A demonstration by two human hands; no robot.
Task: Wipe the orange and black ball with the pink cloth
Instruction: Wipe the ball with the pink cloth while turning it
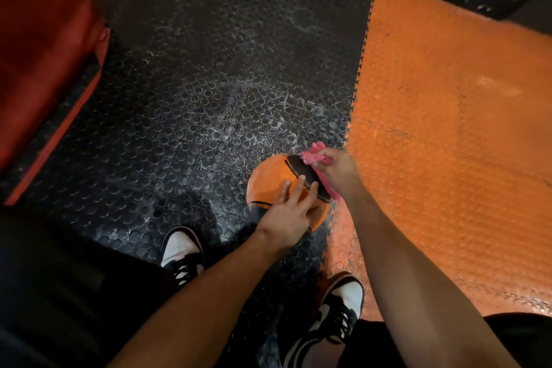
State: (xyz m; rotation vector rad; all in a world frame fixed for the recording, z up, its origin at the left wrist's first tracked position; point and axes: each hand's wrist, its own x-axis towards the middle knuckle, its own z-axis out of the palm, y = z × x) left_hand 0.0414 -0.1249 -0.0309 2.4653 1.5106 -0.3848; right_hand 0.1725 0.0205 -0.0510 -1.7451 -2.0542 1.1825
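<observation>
Head view: the orange and black ball sits on the studded floor mat, lower centre of frame. Left hand rests on it, fingers extended. Right hand grips the pink cloth (bunched) against the ball's black panel.

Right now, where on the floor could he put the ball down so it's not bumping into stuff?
Bare black mat lies beyond the ball, between the red pad and the orange mat, which is bare too. It is crowded near the shoes, where the left hand steadies the ball and the right hand holds the pink cloth.
</observation>
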